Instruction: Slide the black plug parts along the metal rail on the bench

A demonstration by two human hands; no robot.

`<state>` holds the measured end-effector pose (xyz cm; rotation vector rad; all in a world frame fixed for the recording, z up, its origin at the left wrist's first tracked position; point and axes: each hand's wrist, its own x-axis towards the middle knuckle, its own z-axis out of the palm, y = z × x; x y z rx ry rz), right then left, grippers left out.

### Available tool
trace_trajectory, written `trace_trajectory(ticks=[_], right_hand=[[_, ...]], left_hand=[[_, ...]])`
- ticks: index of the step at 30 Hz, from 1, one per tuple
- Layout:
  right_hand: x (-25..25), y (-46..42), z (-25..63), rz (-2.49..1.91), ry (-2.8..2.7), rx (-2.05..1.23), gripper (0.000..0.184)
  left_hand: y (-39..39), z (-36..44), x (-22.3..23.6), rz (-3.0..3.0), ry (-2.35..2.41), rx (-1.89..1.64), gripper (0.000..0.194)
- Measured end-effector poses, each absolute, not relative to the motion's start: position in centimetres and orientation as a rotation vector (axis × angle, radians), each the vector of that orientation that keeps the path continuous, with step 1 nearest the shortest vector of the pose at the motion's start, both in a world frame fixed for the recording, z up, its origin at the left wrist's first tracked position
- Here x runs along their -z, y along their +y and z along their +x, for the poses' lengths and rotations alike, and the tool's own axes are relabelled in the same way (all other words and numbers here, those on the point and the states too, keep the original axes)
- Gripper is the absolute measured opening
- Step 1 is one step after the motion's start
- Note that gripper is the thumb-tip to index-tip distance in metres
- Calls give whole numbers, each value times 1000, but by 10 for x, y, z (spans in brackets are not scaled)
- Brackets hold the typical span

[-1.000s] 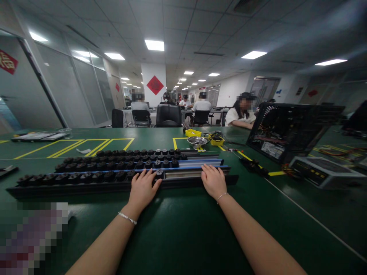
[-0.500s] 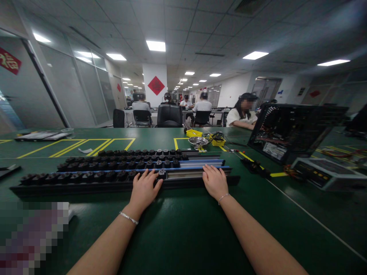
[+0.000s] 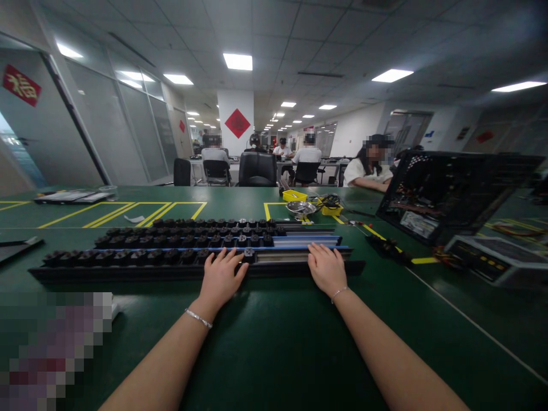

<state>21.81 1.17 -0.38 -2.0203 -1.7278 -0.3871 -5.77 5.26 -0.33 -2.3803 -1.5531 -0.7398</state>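
A long dark rail rack [image 3: 128,273] lies across the green table, with rows of small black socket-like blocks [image 3: 145,257] set along its rails. Over the front row rests my left hand [image 3: 222,277], fingers stretched out and touching blocks near the row's right end. One lighter-faced block [image 3: 249,255] sits just right of its fingers. My right hand [image 3: 329,268] lies flat across the rack's right part, fingers extended over a bare silver rail section [image 3: 280,258]. Neither hand is wrapped round anything. The blocks under my left fingers are partly hidden.
Behind the rack stand a metal bowl [image 3: 300,208] and yellow trays [image 3: 294,196] with a cable. An open computer case [image 3: 454,197] and a power supply box [image 3: 500,260] are at the right. A co-worker [image 3: 368,165] sits across the table. A blurred-out object [image 3: 60,348] lies front left.
The whole view has shifted slightly, so everything appears a little further right. Both hands stay in the same places on the rack, and the blocks have not visibly moved.
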Motion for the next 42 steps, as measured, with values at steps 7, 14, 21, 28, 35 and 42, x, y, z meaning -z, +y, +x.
trace_trajectory(ticks=[7,14,21,28,35,42], right_hand=[[4,12,218,-2015,-1729,400,43],[6,13,220,-2017,-1733,415,43],[4,11,218,-2029,-1721,413,43],[5,9,215,-2023,-1699,404,42],[9,9,217,-1996,-1681,403,43],[6,6,217,-2032,-1644,404,42]], left_hand=[[52,-58,3,-2394,-1546,732,39],[51,-58,2,-2416,-1543,723,41],[51,-59,4,-2423,-1524,744,40],[47,-56,1,-2457,-1481,773,37],[46,-56,0,-2534,-1517,698,40],[43,-57,0,-2536,-1539,655,40]])
